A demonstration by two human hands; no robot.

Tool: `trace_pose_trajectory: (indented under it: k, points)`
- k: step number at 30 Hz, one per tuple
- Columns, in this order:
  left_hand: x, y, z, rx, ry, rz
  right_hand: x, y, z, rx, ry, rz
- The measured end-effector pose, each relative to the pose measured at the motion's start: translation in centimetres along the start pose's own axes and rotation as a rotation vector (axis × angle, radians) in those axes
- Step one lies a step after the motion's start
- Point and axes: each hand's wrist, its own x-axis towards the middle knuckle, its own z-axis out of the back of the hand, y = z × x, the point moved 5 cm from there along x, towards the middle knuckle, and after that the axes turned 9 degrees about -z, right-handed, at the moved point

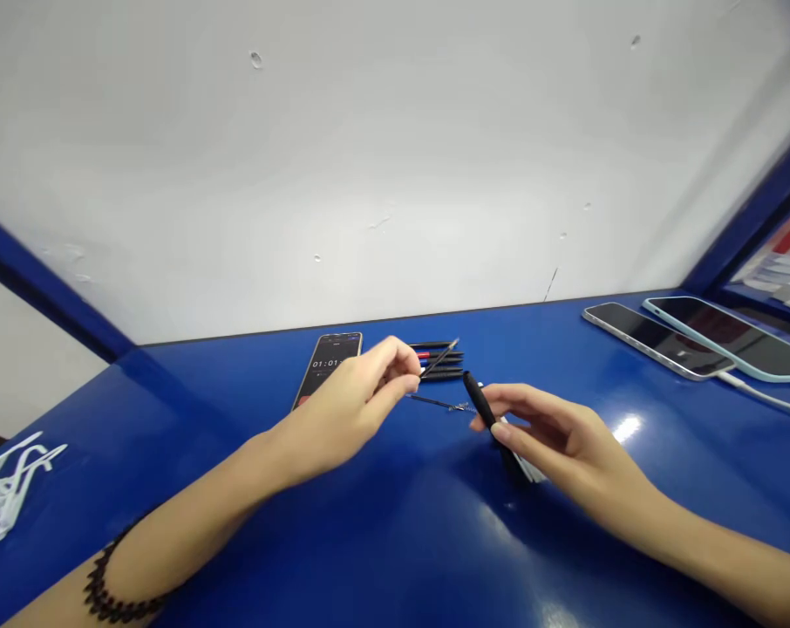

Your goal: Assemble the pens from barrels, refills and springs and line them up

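My left hand [362,397] is closed in a pinch on a thin pen refill [439,358] that points up and to the right. My right hand [552,436] is wrapped round a black pen barrel [483,406], its tip aimed toward the left hand. A second thin refill with a spring [438,403] lies on the blue table [395,541] between the two hands. Behind them rests a small bunch of pens [442,356] with red and blue parts. A black beaded bracelet [111,593] circles my left wrist.
A phone showing a running timer [328,362] lies behind my left hand. Two more phones [653,340] [728,336] lie at the far right, one with a white cable [761,394]. White strips [6,488] sit at the left edge. A white wall [395,157] stands close behind.
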Motion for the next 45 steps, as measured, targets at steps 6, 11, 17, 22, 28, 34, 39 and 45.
trace_pose_trajectory:
  k: [6,11,17,22,28,34,39,45]
  points:
    - [0.1,-0.5,0.0,-0.507,-0.304,0.074,-0.5,0.1,-1.2,-0.073,0.107,0.011]
    - [-0.1,-0.1,-1.5,-0.585,-0.268,0.084,-0.4,-0.1,-1.1,-0.049,0.101,0.000]
    - [-0.4,1.0,-3.3,-0.533,-0.196,0.115,-0.4,0.0,-1.4,0.011,0.103,0.018]
    - [-0.4,0.4,-3.9,-0.612,-0.064,0.066,0.3,0.2,-0.5,-0.133,0.043,0.091]
    - [-1.7,0.8,-3.1,-0.579,-0.058,0.095,2.6,0.5,1.4,-0.926,-0.175,0.345]
    - [-3.9,2.3,-3.7,-0.309,0.015,0.171,3.2,0.3,-0.2,-1.222,-0.145,0.362]
    - [-4.1,2.5,-3.6,-0.279,0.030,0.161,2.8,0.6,-0.7,-1.298,-0.159,0.394]
    - [-4.0,2.7,-4.1,-0.282,0.052,0.169,2.5,0.6,-0.6,-1.334,-0.143,0.439]
